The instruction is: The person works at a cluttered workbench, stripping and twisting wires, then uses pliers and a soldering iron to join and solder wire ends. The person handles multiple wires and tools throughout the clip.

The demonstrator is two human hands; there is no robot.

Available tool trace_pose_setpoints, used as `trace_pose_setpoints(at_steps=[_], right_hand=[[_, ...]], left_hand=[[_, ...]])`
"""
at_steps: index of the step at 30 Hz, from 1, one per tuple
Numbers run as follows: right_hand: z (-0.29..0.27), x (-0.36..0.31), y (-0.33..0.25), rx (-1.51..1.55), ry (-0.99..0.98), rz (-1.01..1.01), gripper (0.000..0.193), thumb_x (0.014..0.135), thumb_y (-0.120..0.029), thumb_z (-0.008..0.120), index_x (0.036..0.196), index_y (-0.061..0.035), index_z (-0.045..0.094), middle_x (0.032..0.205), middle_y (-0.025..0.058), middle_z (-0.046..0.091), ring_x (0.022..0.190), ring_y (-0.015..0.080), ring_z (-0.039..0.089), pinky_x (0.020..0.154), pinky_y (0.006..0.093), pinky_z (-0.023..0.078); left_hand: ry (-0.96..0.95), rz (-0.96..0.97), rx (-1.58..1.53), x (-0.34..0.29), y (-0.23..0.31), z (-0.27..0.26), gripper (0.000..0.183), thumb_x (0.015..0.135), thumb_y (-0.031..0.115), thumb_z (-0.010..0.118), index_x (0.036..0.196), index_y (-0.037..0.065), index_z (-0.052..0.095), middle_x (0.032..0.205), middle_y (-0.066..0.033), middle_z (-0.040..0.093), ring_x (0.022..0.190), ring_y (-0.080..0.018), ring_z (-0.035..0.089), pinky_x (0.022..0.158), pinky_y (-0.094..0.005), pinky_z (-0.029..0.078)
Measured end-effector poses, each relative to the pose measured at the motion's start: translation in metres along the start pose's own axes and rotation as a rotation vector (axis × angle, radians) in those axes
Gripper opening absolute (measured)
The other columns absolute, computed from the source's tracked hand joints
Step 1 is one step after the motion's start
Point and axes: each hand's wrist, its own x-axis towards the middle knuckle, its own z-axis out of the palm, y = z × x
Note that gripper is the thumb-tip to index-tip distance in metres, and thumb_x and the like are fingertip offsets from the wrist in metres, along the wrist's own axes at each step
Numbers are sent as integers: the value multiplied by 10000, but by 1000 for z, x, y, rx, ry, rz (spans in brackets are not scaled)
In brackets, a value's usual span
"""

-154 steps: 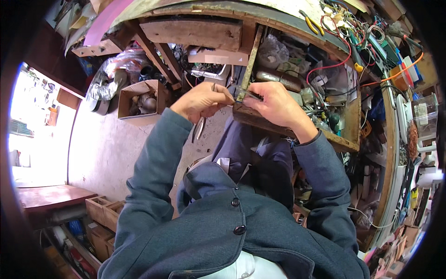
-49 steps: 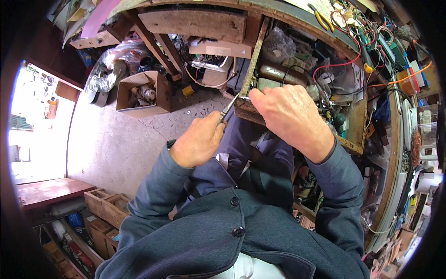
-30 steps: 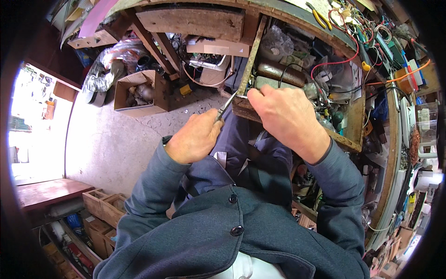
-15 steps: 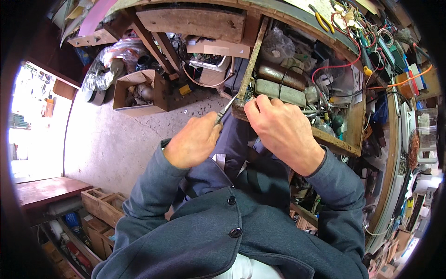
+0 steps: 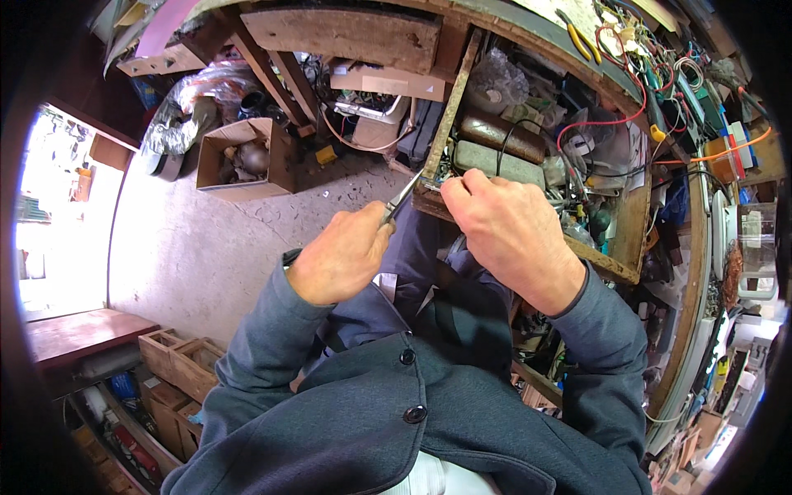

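Note:
My left hand [image 5: 342, 254] is closed around a slim pointed metal tool [image 5: 399, 200]; its exact kind is hidden by the fingers. The tool's tip reaches up to the near left corner of an open wooden drawer [image 5: 452, 99]. Just right of that tip, my right hand [image 5: 516, 235] is closed in a pinch over the drawer's front edge, and what its fingers hold cannot be made out. Inside the drawer, beyond my right hand, lie a pale green oblong case [image 5: 499, 162], a brown oblong case [image 5: 503, 134] and a black cable.
An open cardboard box [image 5: 239, 169] stands on the concrete floor [image 5: 186, 247] at left. Yellow-handled pliers [image 5: 579, 37] and tangled wires lie on the bench at the upper right. A red wire [image 5: 602, 123] hangs over the drawer. Wooden boxes [image 5: 194, 363] stand at lower left.
Both hands stay near the drawer corner. My right hand has shifted slightly right and down, and the tool's tip remains at the corner.

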Motion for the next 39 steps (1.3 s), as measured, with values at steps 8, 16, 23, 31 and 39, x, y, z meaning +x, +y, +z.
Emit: trace_pose_setpoints(at_steps=[8, 16, 23, 31, 39], right_hand=[[-6, 3, 11, 62, -51, 29, 119, 857, -43, 604, 971, -15, 618, 879, 184, 672, 771, 377, 716, 657, 470, 580], [0, 6, 21, 143, -14, 14, 41, 858, -51, 600, 890, -24, 595, 815, 180, 639, 781, 412, 675, 673, 513, 534], [-4, 7, 18, 125, -41, 10, 97, 827, -42, 598, 911, -9, 634, 807, 187, 671, 814, 397, 699, 708, 507, 558], [-3, 8, 21, 143, -20, -12, 80, 814, -52, 602, 878, -12, 630, 799, 184, 679, 811, 398, 697, 711, 509, 557], [-4, 8, 20, 141, -12, 2, 82, 810, -56, 607, 876, -15, 634, 795, 187, 683, 814, 392, 702, 710, 504, 562]], left_hand=[[-7, -20, -28, 0, -2, 2, 226, 1042, 194, 546, 1012, -28, 525, 871, -323, 600, 864, -569, 550, 718, -576, 422], [2, -23, -65, -1, -2, 3, 207, 1039, 181, 538, 1020, -24, 553, 868, -312, 603, 853, -544, 573, 717, -547, 441], [1, 7, -24, 1, -10, 2, 216, 1035, 192, 547, 1032, -22, 583, 798, -263, 610, 736, -466, 578, 686, -496, 467], [-15, -8, -85, 2, -11, -1, 254, 1040, 210, 550, 943, -23, 569, 694, -167, 587, 613, -279, 567, 611, -446, 454], [6, 40, -58, 2, -13, -1, 248, 1031, 193, 560, 919, -28, 551, 662, -183, 565, 594, -304, 545, 600, -457, 442]])
